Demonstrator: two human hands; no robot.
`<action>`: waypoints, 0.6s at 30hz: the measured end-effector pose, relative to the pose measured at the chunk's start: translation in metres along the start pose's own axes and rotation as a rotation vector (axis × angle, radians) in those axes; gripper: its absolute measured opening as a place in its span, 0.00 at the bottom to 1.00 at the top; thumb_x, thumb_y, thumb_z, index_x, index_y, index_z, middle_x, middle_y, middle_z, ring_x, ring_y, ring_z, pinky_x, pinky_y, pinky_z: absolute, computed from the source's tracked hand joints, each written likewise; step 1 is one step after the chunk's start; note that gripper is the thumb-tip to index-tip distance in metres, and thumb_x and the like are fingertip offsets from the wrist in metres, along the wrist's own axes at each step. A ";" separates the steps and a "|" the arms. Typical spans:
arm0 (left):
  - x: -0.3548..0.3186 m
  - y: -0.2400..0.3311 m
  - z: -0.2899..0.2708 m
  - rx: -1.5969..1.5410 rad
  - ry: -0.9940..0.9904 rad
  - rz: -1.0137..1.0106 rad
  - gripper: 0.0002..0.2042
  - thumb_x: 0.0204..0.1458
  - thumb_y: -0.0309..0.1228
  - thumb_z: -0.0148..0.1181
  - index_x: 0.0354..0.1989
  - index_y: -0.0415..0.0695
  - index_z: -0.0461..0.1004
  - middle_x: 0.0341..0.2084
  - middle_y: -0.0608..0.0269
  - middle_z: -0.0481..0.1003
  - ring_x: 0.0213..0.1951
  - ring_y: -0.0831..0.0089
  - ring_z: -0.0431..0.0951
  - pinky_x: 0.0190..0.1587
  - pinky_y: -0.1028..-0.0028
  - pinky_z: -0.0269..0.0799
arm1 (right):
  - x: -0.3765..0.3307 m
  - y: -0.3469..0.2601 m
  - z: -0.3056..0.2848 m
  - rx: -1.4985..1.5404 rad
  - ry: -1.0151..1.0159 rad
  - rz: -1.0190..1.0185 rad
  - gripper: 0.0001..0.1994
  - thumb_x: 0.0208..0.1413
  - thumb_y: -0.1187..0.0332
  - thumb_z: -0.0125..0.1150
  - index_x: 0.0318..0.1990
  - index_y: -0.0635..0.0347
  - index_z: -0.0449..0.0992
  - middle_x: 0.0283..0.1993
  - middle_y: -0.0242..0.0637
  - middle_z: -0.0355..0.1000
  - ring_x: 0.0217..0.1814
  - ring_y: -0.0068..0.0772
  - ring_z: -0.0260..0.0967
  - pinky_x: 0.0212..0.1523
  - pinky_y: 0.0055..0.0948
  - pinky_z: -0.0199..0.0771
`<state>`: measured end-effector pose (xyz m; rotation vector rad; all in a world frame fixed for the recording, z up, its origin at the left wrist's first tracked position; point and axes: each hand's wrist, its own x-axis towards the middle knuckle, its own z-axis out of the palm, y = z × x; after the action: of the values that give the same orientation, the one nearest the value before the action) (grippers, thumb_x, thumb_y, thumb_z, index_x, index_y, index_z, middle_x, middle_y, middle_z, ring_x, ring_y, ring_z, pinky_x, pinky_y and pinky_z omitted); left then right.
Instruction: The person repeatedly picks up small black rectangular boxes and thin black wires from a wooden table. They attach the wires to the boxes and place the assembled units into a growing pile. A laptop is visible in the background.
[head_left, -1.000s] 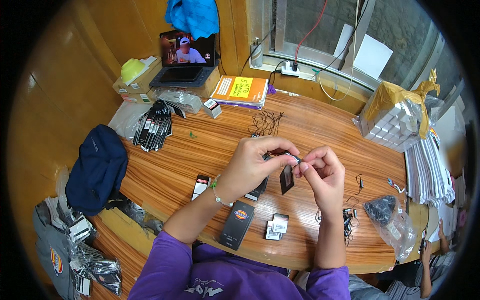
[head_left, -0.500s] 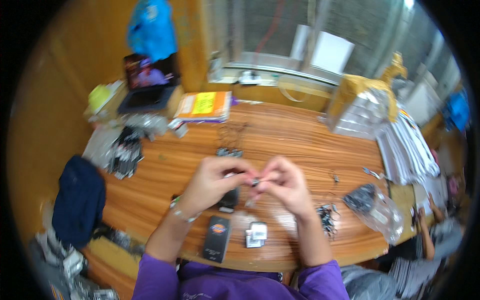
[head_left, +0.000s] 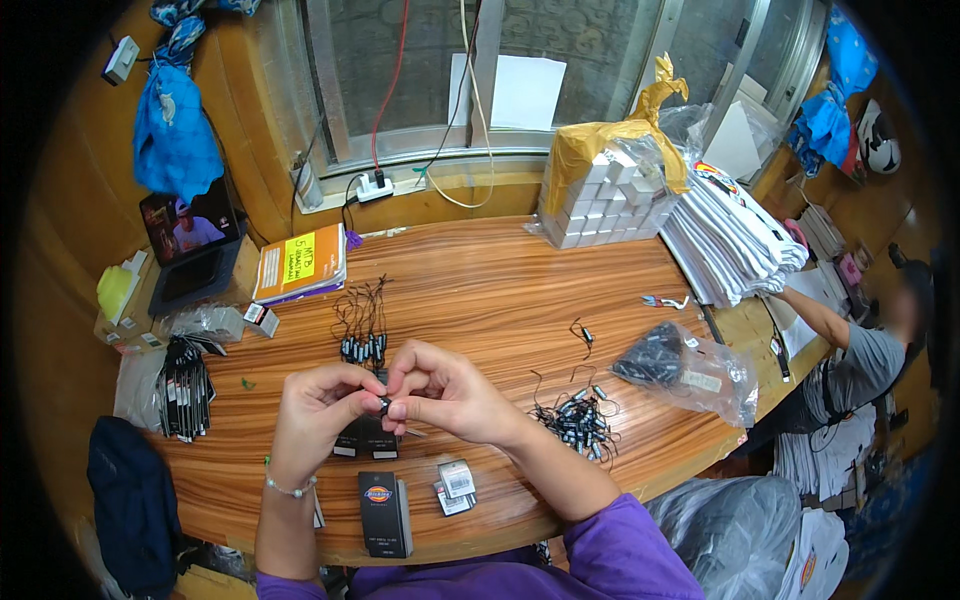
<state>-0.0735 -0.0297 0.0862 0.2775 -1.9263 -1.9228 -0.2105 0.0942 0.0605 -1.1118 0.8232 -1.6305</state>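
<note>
My left hand (head_left: pixel 325 405) and my right hand (head_left: pixel 440 398) meet above the table, fingertips pinched together on a small dark piece (head_left: pixel 384 404). Its kind is mostly hidden by the fingers; it resembles the string tag fasteners nearby. Below them lie black cardboard hang tags (head_left: pixel 378 447), partly covered by the hands. Closer to me is a stack of black hang tags (head_left: pixel 382 515), with small white barcode labels (head_left: pixel 456 484) to its right. Beyond my hands, a row of black string tag fasteners (head_left: pixel 363 347) has its cords spread away from me. A loose pile of fasteners (head_left: pixel 580 425) lies right of my right forearm.
One fastener (head_left: pixel 587 338) and a small coloured-handled tool (head_left: pixel 664 302) lie at right, near a clear plastic bag (head_left: pixel 690 370). Behind stand bagged white boxes (head_left: pixel 605 205) and folded white garments (head_left: pixel 730 245). Notebooks (head_left: pixel 300 265) and a propped screen (head_left: pixel 190 230) are at left. A co-worker (head_left: pixel 865 360) sits at far right.
My view has swung to the right, so the table's things appear further left. Both hands stay pinched together on the small dark piece. The picture is sharper now.
</note>
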 end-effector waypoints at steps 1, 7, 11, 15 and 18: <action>0.001 -0.001 0.000 -0.023 -0.004 -0.005 0.04 0.45 0.19 0.59 0.31 0.34 0.74 0.26 0.62 0.75 0.29 0.80 0.74 0.33 0.82 0.71 | 0.000 -0.001 0.000 -0.001 0.001 -0.002 0.06 0.54 0.76 0.53 0.35 0.63 0.62 0.28 0.35 0.70 0.32 0.21 0.68 0.34 0.19 0.69; 0.003 -0.005 -0.003 -0.051 0.001 0.040 0.05 0.46 0.19 0.58 0.32 0.34 0.74 0.27 0.61 0.75 0.30 0.78 0.75 0.35 0.81 0.71 | 0.002 -0.003 0.002 0.021 0.024 -0.014 0.05 0.54 0.76 0.53 0.36 0.63 0.63 0.30 0.35 0.69 0.33 0.22 0.70 0.34 0.20 0.70; 0.004 0.004 0.000 -0.031 -0.025 0.023 0.05 0.47 0.20 0.58 0.32 0.34 0.74 0.26 0.62 0.75 0.30 0.79 0.75 0.35 0.80 0.71 | -0.001 0.000 0.006 0.045 0.085 -0.050 0.06 0.54 0.77 0.53 0.36 0.63 0.63 0.30 0.35 0.69 0.33 0.22 0.70 0.34 0.19 0.71; 0.003 0.009 0.004 -0.112 -0.087 0.015 0.05 0.48 0.21 0.57 0.32 0.33 0.73 0.25 0.60 0.75 0.28 0.77 0.76 0.33 0.81 0.72 | -0.002 0.001 0.005 0.002 0.086 -0.079 0.06 0.54 0.77 0.53 0.36 0.62 0.62 0.30 0.35 0.69 0.33 0.22 0.70 0.33 0.19 0.71; 0.004 0.006 0.002 -0.091 -0.074 0.037 0.05 0.49 0.21 0.56 0.32 0.32 0.73 0.25 0.59 0.75 0.26 0.76 0.76 0.32 0.81 0.73 | 0.002 0.003 0.002 -0.005 0.078 -0.052 0.07 0.54 0.76 0.53 0.38 0.62 0.62 0.29 0.35 0.70 0.33 0.22 0.70 0.33 0.19 0.71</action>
<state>-0.0771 -0.0289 0.0932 0.1459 -1.8693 -2.0163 -0.2082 0.0917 0.0587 -1.0871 0.8552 -1.7254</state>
